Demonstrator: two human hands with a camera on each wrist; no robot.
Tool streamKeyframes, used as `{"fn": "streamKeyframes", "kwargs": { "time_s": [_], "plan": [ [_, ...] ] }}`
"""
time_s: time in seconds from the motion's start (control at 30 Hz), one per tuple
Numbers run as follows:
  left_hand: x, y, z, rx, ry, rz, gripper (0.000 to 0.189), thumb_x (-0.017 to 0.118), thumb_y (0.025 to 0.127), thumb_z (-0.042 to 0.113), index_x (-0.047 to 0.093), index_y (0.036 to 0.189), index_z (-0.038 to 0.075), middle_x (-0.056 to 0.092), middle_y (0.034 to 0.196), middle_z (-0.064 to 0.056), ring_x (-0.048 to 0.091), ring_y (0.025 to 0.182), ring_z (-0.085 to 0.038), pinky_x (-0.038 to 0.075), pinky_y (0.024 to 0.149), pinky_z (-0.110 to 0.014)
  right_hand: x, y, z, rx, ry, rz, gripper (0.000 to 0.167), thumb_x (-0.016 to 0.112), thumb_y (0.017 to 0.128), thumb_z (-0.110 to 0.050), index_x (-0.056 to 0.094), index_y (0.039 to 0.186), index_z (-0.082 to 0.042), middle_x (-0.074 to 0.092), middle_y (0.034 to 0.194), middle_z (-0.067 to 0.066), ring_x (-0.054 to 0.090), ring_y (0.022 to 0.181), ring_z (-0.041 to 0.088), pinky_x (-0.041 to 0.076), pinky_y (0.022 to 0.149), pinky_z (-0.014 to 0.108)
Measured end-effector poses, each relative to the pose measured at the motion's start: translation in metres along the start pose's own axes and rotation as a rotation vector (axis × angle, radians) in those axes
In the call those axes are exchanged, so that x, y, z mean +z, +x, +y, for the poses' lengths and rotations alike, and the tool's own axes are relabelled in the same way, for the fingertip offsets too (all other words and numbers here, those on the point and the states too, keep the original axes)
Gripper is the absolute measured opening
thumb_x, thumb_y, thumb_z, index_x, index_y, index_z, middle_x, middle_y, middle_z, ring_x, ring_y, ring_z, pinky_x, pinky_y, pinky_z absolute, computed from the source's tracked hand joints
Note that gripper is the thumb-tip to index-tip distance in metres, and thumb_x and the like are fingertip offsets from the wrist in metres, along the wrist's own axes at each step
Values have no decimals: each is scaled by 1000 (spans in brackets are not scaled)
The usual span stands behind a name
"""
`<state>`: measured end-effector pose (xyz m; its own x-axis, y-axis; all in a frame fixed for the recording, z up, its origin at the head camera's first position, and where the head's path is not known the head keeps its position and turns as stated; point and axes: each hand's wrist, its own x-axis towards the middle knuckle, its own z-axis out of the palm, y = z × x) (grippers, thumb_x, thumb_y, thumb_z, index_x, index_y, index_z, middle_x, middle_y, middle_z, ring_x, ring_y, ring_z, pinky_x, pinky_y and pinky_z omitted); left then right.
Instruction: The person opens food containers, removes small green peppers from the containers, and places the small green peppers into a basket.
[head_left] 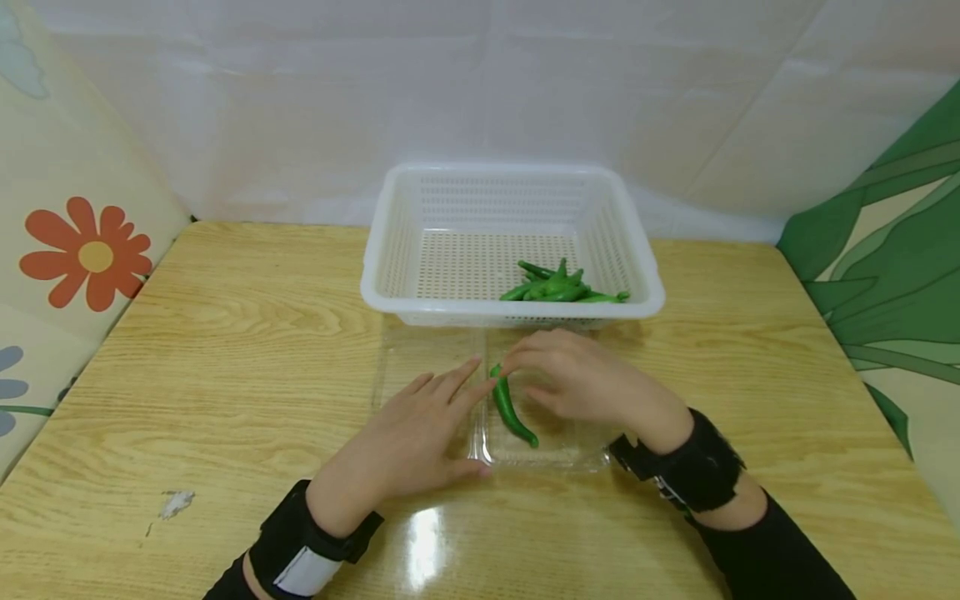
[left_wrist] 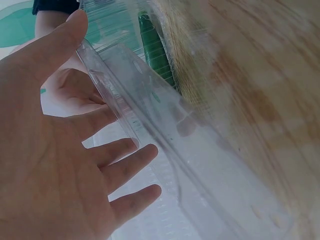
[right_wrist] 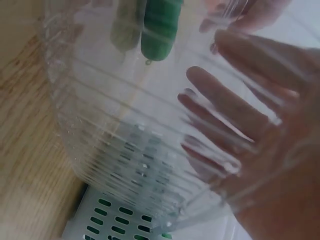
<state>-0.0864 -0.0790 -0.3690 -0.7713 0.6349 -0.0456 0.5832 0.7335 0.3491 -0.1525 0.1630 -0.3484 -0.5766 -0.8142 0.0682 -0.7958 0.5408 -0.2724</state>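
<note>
A clear plastic clamshell box (head_left: 551, 458) lies unfolded on the table, its two halves side by side. One green chili pepper (head_left: 513, 415) rests in the right half, stem end toward the back. My left hand (head_left: 416, 433) spreads over the left half and the middle fold, fingers straight, with the index fingertip close to the pepper's upper end. To the right of the pepper, my right hand (head_left: 573, 379) hovers over the box with loosely bent fingers. In the right wrist view, the pepper (right_wrist: 161, 32) appears apart from those fingers (right_wrist: 225, 102), behind the clear plastic.
Behind the box stands a white perforated basket (head_left: 382, 296), with several green chili peppers (head_left: 555, 287) heaped at its front right. The wooden table (head_left: 247, 333) has a worn patch (head_left: 177, 503) at the left. A white sheet (head_left: 300, 108) hangs behind.
</note>
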Motion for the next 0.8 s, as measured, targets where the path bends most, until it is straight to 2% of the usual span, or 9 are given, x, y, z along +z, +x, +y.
{"fn": "streamKeyframes", "kwargs": {
  "time_s": [0.23,0.63,0.8],
  "plan": [
    [0,0,0,-3,-7,-6,97,67,84,64,22,159,22,17,164,-10,30,144,-29,24,117,-50,3,2,-2,3,-4,-24,39,82,80,-11,71,118,-12,66,122,3,59,115,26,46,103,48],
    [0,0,0,-11,-22,-18,99,67,84,63,17,160,23,15,164,-10,29,145,-28,23,118,-50,10,4,0,-10,6,-18,41,84,78,-13,71,117,-12,66,123,5,59,115,25,46,103,46],
    [0,-1,0,-11,-20,-9,100,68,84,63,20,160,18,17,164,-10,28,145,-27,23,118,-50,13,4,-1,0,3,-34,42,84,78,-11,71,118,-13,65,126,7,59,117,27,45,104,47]
  ]
}}
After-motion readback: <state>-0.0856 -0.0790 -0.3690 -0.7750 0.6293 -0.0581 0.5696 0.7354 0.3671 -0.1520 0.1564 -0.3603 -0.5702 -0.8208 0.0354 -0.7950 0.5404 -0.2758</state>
